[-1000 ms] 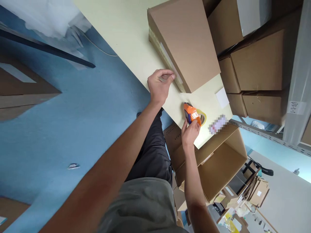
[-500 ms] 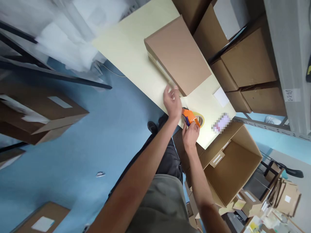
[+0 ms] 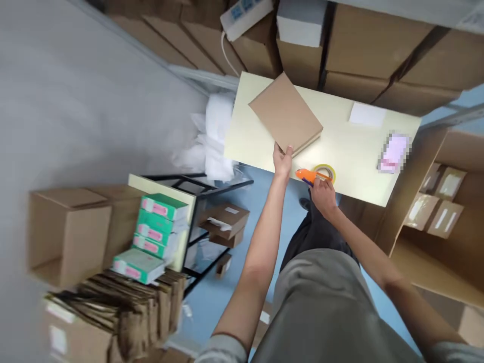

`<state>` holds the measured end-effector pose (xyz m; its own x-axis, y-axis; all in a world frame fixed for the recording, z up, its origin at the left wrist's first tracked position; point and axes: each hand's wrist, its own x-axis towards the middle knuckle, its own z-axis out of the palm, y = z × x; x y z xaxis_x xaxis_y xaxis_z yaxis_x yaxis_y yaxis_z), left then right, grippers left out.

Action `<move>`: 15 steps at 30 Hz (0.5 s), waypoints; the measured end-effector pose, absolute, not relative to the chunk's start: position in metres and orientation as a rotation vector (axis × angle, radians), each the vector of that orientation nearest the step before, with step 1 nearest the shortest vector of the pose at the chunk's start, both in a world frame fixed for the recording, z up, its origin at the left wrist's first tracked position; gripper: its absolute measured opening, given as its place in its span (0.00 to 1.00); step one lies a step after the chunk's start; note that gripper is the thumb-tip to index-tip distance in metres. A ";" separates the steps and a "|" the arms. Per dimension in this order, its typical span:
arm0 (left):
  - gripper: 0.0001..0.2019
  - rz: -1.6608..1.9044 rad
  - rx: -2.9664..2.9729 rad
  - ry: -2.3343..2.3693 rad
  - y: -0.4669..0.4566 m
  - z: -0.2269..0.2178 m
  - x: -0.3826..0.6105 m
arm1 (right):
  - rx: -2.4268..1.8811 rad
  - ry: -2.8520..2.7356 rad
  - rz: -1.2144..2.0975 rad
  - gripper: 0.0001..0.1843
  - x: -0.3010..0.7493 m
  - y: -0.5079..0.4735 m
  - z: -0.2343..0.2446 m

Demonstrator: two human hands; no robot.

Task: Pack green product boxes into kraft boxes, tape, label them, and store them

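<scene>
A closed brown cardboard box (image 3: 286, 112) sits turned at an angle on the pale yellow table (image 3: 355, 184). My left hand (image 3: 282, 162) grips its near corner, the thumb on one side and the fingers on the other. In my right hand (image 3: 324, 196) is an orange tape dispenser (image 3: 308, 175) with a yellow-edged roll of tape, held beside the table's front edge. The dispenser is apart from the box, to its right. My fingers partly hide its handle.
A white paper (image 3: 367, 114) and a blurred-out phone-like item (image 3: 394, 152) lie on the table's right part. An open large carton (image 3: 419, 272) with small boxes stands at right. Shelved boxes (image 3: 355, 45) line the back; green boxes (image 3: 155, 227) are stacked at left.
The view has swung round to show more of the room's left side. The box has turned on the table, and my left hand now holds its corner. The tape dispenser stays in my right hand.
</scene>
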<state>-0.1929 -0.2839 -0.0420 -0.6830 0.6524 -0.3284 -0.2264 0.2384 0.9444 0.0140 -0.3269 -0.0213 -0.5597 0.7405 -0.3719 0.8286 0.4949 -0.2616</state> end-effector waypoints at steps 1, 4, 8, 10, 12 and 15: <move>0.32 1.498 0.411 1.814 -0.287 -0.041 -0.196 | 1.334 2.524 -0.636 0.11 0.011 -0.329 -0.022; 0.33 1.409 0.462 1.858 -0.291 -0.039 -0.198 | 1.293 2.538 -0.666 0.13 0.015 -0.327 -0.021; 0.39 1.363 0.482 1.870 -0.293 -0.038 -0.196 | 1.361 2.470 -0.662 0.17 0.066 -0.320 -0.016; 0.40 1.335 0.494 1.894 -0.293 -0.036 -0.195 | 1.424 2.396 -0.613 0.19 0.105 -0.312 -0.013; 0.38 1.319 0.515 1.912 -0.294 -0.035 -0.194 | 1.474 2.342 -0.541 0.19 0.137 -0.296 -0.011; 0.36 1.328 0.497 1.907 -0.295 -0.034 -0.194 | 1.512 2.381 -0.469 0.19 0.151 -0.252 -0.016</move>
